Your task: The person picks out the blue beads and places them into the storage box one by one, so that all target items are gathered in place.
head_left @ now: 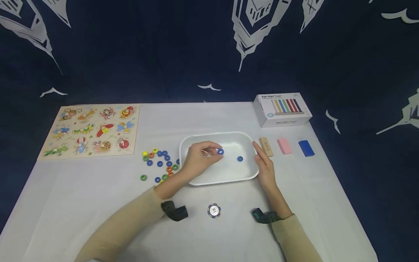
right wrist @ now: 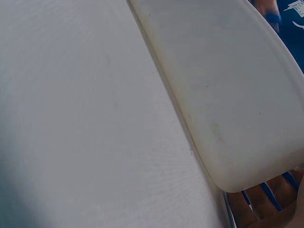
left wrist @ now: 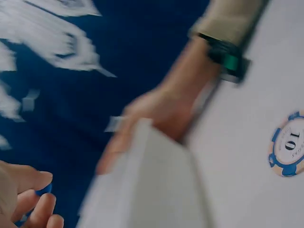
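Note:
Over the white tray (head_left: 226,179) in the head view, my left hand (head_left: 203,156) pinches a small blue bead (head_left: 220,151) between thumb and fingertips. The same bead (left wrist: 44,190) shows partly between the fingers in the left wrist view. Another blue bead (head_left: 240,159) lies on the tray floor, to the right of the held one. At the tray's right end, my right hand (head_left: 266,169) rests against the rim with its fingers extended. In the right wrist view, its fingers (right wrist: 266,199) are partly hidden by the tray wall (right wrist: 228,109).
Loose coloured beads (head_left: 159,163) lie left of the tray. An insect puzzle board (head_left: 90,131) is farther left. Right of the tray are wooden (head_left: 266,146), pink (head_left: 284,146) and blue (head_left: 306,148) blocks, with a box (head_left: 282,110) behind. A poker chip (head_left: 214,210) lies in front.

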Demonstrator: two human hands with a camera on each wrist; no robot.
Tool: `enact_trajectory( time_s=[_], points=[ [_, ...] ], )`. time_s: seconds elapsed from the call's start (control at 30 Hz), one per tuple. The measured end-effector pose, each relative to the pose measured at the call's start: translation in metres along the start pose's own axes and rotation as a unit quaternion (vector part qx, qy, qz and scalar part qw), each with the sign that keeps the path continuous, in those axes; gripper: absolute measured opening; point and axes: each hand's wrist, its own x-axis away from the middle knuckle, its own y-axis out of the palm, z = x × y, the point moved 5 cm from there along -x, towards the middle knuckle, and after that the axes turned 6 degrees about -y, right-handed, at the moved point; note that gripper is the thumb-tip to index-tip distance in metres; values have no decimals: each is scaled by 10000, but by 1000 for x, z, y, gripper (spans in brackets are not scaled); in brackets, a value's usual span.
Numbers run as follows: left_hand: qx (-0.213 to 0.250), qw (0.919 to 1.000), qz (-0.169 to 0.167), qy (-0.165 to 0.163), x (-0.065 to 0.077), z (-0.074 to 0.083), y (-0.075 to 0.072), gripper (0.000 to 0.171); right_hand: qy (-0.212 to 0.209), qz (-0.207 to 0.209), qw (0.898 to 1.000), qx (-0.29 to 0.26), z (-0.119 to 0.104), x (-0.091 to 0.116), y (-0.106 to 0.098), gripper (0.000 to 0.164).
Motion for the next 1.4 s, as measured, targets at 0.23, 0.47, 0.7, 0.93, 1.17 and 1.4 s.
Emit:
enact_trajectory(
  time_s=[0.23,0.47,0.7,0.93,1.17,1.4],
  points=[
    [-752,9902,-482,-1074,-33,-37,78,20,-174,-8,9997,-141,0,2,0,39],
    [-1497,9818,-392,-1100,-41,-45,93,20,-313,71,9995,6,-3,2,-4,39],
    [-1852,9743,-760,-1036,-41,-39,93,30,-324,51,9994,-73,-3,-1,-5,39],
    [-1638,9851,-512,96,-2,-3,51,39,-84,-11,10000,-32,0,2,2,39],
    [145,9753,1632,1483,53,-6,-56,24,-81,66,9999,-20,-3,0,1,39],
    [-66,9540,2994,110,80,-91,-127,30,-24,78,10000,-29,-2,0,0,40]
  ],
)
